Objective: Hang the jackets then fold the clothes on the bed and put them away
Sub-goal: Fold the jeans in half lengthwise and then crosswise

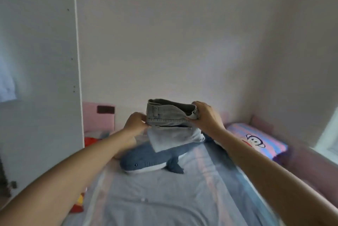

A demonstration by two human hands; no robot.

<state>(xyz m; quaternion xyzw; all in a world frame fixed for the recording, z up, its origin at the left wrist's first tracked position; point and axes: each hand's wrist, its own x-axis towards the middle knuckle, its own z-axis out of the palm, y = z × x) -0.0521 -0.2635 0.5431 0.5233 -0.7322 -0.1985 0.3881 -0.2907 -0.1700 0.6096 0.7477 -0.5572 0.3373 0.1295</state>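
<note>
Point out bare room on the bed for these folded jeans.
Widest bare patch: the blue-pink striped sheet nearer than the blue plush shark. A narrower strip runs between shark and the monkey-print striped pillow. Crowded at the far end, where left hand and right hand grip the folded grey denim jeans.

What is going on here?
A person is tidying clothes at a bed. They hold a folded pair of grey jeans up in the air, the left hand gripping one end and the right hand the other. The jeans are lifted off the bed, above a plush shark lying on the sheet. A striped pillow sits to the right.
</note>
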